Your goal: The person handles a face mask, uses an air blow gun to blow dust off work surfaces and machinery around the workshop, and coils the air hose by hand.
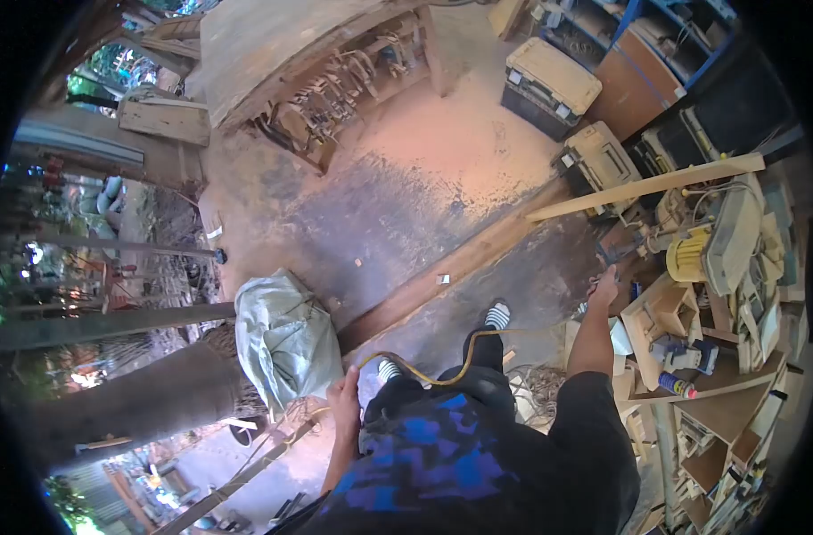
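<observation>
Across the front of the person's dark-clothed legs, a yellow cord (442, 382) runs in a loose curve from the left hand (342, 397), dips, then rises past a foot in a striped sock (497, 315) and thins out towards the right side. The left grip is closed, with the cord held at the fingers. The right hand (605, 290) is stretched forward, its fingers curled beside a dark object; I cannot tell how far that grip is closed or what it has hold of.

Near the left hand, a pale, crumpled sack (286, 339) sits by the end of a long wooden beam (424, 290) lying on the floor (344, 236). A small white piece (443, 280) rests on the beam. To the right are a yellow ribbed part (687, 253), a light plank (647, 185) and heaped wood scraps (714, 464). Farther forward stand two toolboxes (549, 85) and a dusty worktop (264, 45), with many tools (331, 98) beneath its top.
</observation>
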`<action>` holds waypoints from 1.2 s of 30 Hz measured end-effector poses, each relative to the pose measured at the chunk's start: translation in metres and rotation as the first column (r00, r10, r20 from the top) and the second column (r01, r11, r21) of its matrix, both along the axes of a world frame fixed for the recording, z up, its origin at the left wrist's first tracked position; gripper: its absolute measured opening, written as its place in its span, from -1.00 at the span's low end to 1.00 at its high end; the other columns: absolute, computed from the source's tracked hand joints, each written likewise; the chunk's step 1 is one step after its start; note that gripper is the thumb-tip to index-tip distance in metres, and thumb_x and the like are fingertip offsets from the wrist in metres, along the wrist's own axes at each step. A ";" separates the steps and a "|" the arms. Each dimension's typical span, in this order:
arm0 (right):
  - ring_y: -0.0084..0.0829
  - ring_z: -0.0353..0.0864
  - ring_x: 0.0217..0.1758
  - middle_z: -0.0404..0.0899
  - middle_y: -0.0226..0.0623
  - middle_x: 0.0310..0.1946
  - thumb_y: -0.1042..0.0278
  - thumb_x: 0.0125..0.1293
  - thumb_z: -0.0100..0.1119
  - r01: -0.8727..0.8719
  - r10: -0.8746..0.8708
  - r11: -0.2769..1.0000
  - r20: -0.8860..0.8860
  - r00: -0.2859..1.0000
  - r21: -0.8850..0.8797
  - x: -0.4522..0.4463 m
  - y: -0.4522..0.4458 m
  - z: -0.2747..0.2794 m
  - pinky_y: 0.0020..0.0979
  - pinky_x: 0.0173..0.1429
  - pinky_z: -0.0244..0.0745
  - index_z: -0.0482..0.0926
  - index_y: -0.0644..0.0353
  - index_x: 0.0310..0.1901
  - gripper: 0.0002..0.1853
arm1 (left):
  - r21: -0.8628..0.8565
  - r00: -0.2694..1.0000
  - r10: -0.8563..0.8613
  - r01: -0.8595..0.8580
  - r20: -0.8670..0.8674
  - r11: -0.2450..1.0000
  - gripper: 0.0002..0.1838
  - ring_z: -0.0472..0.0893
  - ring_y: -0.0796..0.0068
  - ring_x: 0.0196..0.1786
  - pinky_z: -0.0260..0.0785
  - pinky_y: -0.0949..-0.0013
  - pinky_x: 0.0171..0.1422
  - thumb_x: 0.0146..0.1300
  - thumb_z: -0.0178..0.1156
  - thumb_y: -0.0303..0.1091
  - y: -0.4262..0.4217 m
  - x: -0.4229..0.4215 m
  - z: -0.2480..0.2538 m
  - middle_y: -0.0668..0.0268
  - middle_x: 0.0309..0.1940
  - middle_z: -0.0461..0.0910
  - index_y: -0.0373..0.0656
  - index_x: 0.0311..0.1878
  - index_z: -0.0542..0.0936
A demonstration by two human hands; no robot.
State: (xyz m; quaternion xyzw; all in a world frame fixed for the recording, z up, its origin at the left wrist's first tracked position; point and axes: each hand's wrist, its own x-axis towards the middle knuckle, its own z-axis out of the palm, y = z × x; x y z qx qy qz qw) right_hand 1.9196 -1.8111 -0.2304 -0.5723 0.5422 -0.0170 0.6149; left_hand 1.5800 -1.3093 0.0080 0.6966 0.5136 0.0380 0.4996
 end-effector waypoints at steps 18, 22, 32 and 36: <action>-0.46 0.26 -0.77 0.43 -0.27 -0.65 -0.32 0.35 0.02 -0.052 0.108 0.914 -0.117 0.987 0.401 0.121 0.023 -0.114 -0.37 -0.68 0.17 0.38 0.13 -0.37 -0.44 | 0.108 0.979 0.133 -0.117 -0.157 0.987 -0.42 0.09 0.73 -0.62 -0.18 0.44 -0.51 0.35 0.23 -0.04 -0.126 0.099 0.017 0.59 -0.74 0.17 -0.04 -0.74 0.29; -0.45 0.26 -0.76 0.42 -0.26 -0.64 -0.29 0.37 0.01 -0.100 0.148 0.893 -0.076 0.986 0.438 0.133 0.047 -0.126 -0.36 -0.67 0.17 0.38 0.13 -0.34 -0.46 | 0.114 0.975 0.159 -0.142 -0.157 0.983 -0.41 0.09 0.73 -0.62 -0.18 0.44 -0.51 0.33 0.23 0.00 -0.134 0.098 0.021 0.58 -0.74 0.18 -0.05 -0.75 0.31; -0.47 0.23 -0.76 0.41 -0.36 -0.64 -0.28 0.42 -0.12 -0.215 0.242 0.816 0.020 0.970 0.536 0.164 0.127 -0.127 -0.36 -0.67 0.16 0.43 0.02 -0.27 -0.52 | 0.172 0.967 0.225 -0.203 -0.118 0.964 -0.40 0.08 0.71 -0.63 -0.18 0.43 -0.52 0.35 0.22 0.00 -0.142 0.084 0.032 0.56 -0.75 0.19 -0.07 -0.76 0.32; -0.48 0.22 -0.74 0.34 -0.39 -0.65 -0.28 0.42 -0.13 -0.221 0.255 0.742 0.039 0.966 0.633 0.158 0.146 -0.093 -0.37 -0.67 0.17 0.43 -0.02 -0.24 -0.55 | 0.169 0.960 0.258 -0.238 -0.110 0.957 -0.40 0.08 0.71 -0.62 -0.18 0.42 -0.53 0.36 0.21 -0.03 -0.144 0.077 0.032 0.56 -0.75 0.19 -0.07 -0.76 0.31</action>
